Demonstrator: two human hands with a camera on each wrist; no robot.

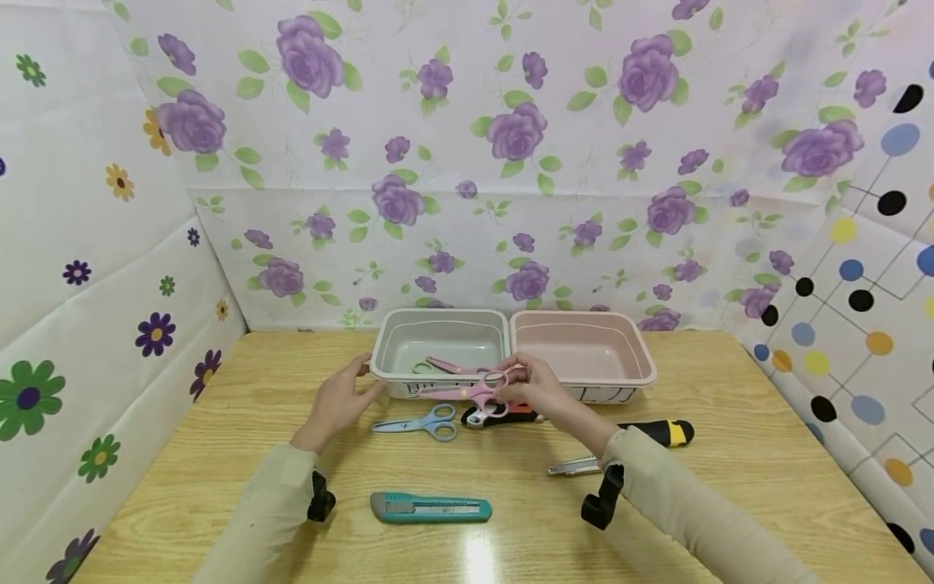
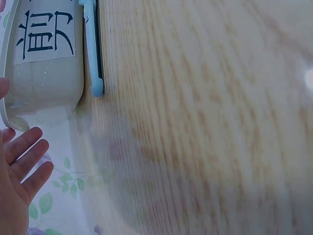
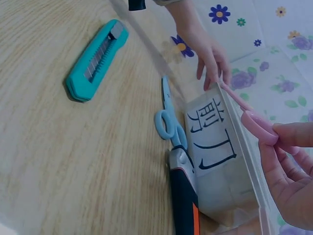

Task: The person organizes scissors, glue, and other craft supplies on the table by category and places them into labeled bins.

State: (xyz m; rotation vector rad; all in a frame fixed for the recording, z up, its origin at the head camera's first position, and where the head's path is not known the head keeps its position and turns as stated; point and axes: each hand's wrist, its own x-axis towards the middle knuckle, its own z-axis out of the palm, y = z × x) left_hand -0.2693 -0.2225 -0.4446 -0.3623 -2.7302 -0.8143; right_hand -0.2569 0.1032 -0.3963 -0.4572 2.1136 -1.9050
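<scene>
My right hand [image 1: 536, 388] pinches pink scissors [image 1: 467, 393] by a handle loop, above the front rim of the grey bin [image 1: 438, 316]. Their blades point left. Inside that bin lie another pair of pink scissors [image 1: 448, 367] and a green handle loop [image 1: 423, 367]. At the bin's left end is my left hand [image 1: 339, 405], its fingers loosely extended beside the rim; in the left wrist view the fingers [image 2: 24, 156] are spread. Blue scissors [image 1: 416, 423] lie on the table in front of the bin. A label with black characters [image 3: 210, 134] is on the bin's front.
A pink bin [image 1: 584, 324] adjoins the grey one on the right. On the table lie a teal utility knife [image 1: 430, 508], a black-and-orange cutter [image 3: 183, 196], a silver knife [image 1: 574, 466] and a black-and-yellow one [image 1: 667, 433]. Flowered cloth [image 1: 467, 162] hangs behind.
</scene>
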